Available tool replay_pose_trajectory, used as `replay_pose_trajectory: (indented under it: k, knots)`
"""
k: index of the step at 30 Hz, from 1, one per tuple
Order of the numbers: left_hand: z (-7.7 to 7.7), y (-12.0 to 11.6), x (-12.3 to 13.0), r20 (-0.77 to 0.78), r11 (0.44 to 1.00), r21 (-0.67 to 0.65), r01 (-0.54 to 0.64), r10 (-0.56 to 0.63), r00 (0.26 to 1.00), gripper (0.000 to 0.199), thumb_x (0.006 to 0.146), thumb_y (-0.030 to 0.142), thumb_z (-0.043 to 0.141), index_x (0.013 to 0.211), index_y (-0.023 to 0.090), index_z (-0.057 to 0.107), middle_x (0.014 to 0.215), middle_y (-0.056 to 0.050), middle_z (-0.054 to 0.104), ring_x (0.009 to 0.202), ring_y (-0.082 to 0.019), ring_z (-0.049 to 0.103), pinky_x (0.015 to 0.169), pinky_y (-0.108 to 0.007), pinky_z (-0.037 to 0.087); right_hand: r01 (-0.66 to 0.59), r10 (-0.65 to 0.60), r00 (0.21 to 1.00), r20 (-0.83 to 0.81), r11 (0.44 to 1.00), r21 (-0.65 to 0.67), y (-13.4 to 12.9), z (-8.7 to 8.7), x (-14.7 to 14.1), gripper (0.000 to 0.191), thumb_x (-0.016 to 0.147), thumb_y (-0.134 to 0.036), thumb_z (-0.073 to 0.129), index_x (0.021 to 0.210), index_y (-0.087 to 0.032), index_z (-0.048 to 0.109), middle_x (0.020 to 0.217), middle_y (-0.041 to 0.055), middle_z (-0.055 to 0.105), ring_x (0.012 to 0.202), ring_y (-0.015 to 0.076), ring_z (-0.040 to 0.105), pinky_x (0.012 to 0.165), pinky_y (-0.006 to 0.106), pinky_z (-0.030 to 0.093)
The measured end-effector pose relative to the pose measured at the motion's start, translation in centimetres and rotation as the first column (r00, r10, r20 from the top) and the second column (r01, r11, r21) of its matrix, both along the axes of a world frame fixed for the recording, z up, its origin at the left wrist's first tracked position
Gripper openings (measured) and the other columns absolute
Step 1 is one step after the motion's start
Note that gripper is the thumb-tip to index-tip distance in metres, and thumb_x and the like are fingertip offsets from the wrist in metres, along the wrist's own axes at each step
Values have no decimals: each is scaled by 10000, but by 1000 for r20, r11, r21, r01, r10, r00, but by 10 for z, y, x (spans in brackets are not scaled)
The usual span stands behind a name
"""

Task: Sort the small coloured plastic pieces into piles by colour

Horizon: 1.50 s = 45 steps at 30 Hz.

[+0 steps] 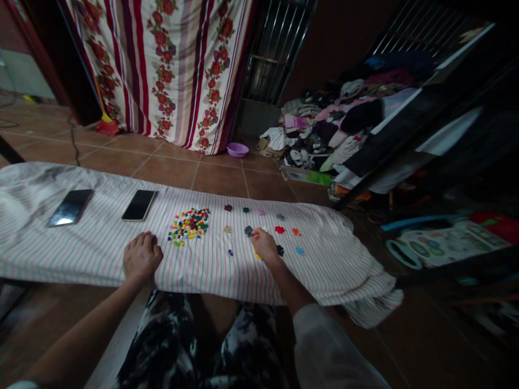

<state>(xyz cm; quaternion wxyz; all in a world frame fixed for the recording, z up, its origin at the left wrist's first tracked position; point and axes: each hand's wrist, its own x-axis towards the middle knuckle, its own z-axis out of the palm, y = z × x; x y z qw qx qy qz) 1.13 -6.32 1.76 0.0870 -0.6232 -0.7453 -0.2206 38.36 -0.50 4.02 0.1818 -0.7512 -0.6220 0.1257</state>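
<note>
My right hand (pixel 265 244) reaches over the striped cloth, its thumb and fingers pinched together at the edge of a small dark grey-blue pile of beads (pixel 248 231). Whatever lies between the fingertips is too small to make out. Partly covered by this hand are a few yellow beads (pixel 258 254) and a black pile (pixel 279 250). My left hand (pixel 141 256) rests on the cloth near the front edge, fingers curled in and nothing visible in them. Between the hands, farther back, spreads a mixed heap of colourful beads (pixel 190 226).
Small single-colour piles surround the right hand, among them red (pixel 279 229), orange (pixel 297 232), light blue (pixel 299 250), beige (pixel 227 229) and purple (pixel 231 252). Two phones, one (pixel 140 205) nearer the heap and another (pixel 71 207), lie left on the striped cloth (pixel 101 243).
</note>
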Motion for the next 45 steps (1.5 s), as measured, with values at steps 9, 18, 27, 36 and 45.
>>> replay_pose_trajectory:
  k: [9,18,27,36,45]
  knots:
    - [-1,1,0,-17,1000,8,-11,11,1000,309,842,229,431,1040,131,648,1216,-152,668,1158,-289,587,945,-427,439,7,-5,998,-59,999,42,1,-8,2,183,802,-100,571,950,-183,641,863,39,706,846,166,647,759,241,424]
    - [-9,2,-2,-39,996,87,6,-3,999,268,851,220,439,1014,158,642,1202,-128,676,1116,-279,610,921,-412,448,-17,21,999,-38,996,86,3,-3,5,131,776,-138,584,892,-195,608,903,49,676,838,165,623,754,252,427]
    - [-7,3,0,8,998,60,-8,8,1000,266,830,192,460,1021,153,641,1218,-145,671,1189,-292,581,966,-439,442,-176,202,976,-87,954,243,7,15,-16,135,799,-230,532,852,-205,653,837,32,637,750,162,587,737,273,439]
    - [-14,5,-2,21,995,101,10,-13,1000,259,815,175,477,1014,167,642,1207,-131,678,1183,-276,584,990,-425,442,-585,607,786,-118,791,179,31,16,-140,199,862,-161,553,897,-216,741,856,22,637,828,145,592,781,238,436]
    - [-13,6,-1,73,997,75,4,-10,997,270,812,177,482,1026,178,647,1226,-127,671,1212,-286,566,1009,-445,421,-651,652,757,49,758,-38,61,16,-208,263,948,-236,497,970,-228,759,1003,60,624,892,158,574,775,234,405]
